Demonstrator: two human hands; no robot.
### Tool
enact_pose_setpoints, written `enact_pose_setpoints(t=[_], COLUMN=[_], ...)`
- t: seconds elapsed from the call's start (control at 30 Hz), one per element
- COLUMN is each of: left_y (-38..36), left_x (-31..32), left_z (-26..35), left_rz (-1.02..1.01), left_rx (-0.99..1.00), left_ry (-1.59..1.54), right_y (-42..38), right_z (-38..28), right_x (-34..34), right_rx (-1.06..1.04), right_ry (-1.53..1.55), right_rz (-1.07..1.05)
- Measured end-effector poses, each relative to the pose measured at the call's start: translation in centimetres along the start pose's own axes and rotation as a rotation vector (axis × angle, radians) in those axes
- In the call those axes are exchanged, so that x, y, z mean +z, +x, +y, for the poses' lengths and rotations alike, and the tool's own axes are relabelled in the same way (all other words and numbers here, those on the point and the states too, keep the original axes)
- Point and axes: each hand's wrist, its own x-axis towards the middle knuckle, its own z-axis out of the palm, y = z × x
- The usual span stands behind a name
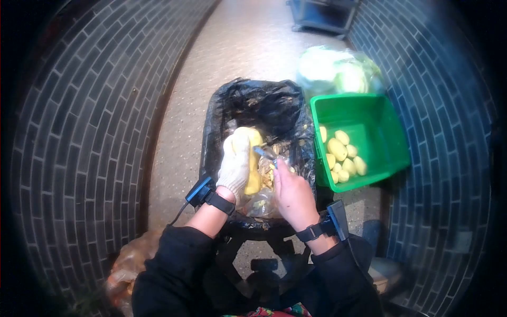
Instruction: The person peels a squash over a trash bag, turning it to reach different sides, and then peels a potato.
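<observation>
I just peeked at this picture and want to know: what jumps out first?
In the middle, a left hand in a white knitted glove holds a big yellow peeled potato over a bin lined with a black plastic bag, while the bare right hand works a small metal peeler against it. To the right sits a bright green plastic tub of peeled potatoes.

crate [388, 124] of potatoes [340, 156] sits right of the lined bin [222, 113]

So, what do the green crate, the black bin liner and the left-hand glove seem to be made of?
Crate: probably hard plastic, with smooth, evenly green, slightly glossy walls. Liner: thin plastic film, black, crinkled, with shiny creases. Glove on the left hand: likely knitted cotton or similar yarn, off-white and matte; the weave is too blurred to confirm.
</observation>
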Motion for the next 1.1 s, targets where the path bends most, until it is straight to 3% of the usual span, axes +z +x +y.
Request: enact_pose_setpoints(t=[0.03,0.07,0.23,0.33,0.37,0.43,0.5,0.57,0.63,0.73,0.9,0.93,1.0,1.1], left_y=[0.0,0.2,3.9,5.6,5.3,3.3,2.4,1.0,0.4,0.2,0.6,1.0,1.9,2.2], left_x=[0.0,-0.1,-2.8,-3.8,-4.1,-3.6,-1.8,-1.1,-0.3,0.6,0.4,0.2,-0.3,-0.8], left_z=[0.3,0.6,-1.4,-1.0,-1.1,2.5,2.6,2.8,1.6,0.1,-0.1,-0.2,-0.7,-1.4], left_rz=[0.076,0.153,0.206,0.102,0.104,-0.058,-0.103,-0.210,-0.202,-0.159,0.014,0.016,0.145,0.142], left_rx=[0.022,0.044,-0.003,-0.212,-0.216,-0.304,-0.208,-0.274,-0.175,-0.200,-0.077,-0.075,0.064,0.046], left_ry=[0.029,0.060,0.030,-0.574,-0.571,-0.568,-0.586,-0.520,-0.352,-0.366,-0.288,-0.287,-0.118,-0.114], right_y=[0.0,-0.5,-1.6,-2.2,-2.5,-1.1,-0.3,0.2,0.5,0.5,-0.1,-0.4,-0.8,-1.0], right_z=[-0.5,-1.0,-1.7,-0.7,-0.3,-0.8,-0.5,0.1,0.1,0.5,0.0,-0.8,-1.5,-1.8], right_x=[0.2,-0.1,-1.7,-1.3,-1.1,-2.5,-2.8,-2.5,-2.4,-1.5,1.0,0.4,-0.1,-1.0], right_rx=[-0.043,0.071,-0.028,-0.107,-0.147,0.019,0.110,0.027,0.077,0.110,0.002,0.059,0.061,0.051], right_ry=[-0.061,-0.026,0.081,0.120,0.140,0.080,0.098,0.150,0.149,0.108,-0.018,0.029,0.036,0.056], right_rz=[-0.009,-0.192,-0.251,-0.221,-0.179,-0.175,-0.193,0.011,0.004,0.024,0.018,-0.136,-0.188,-0.259])
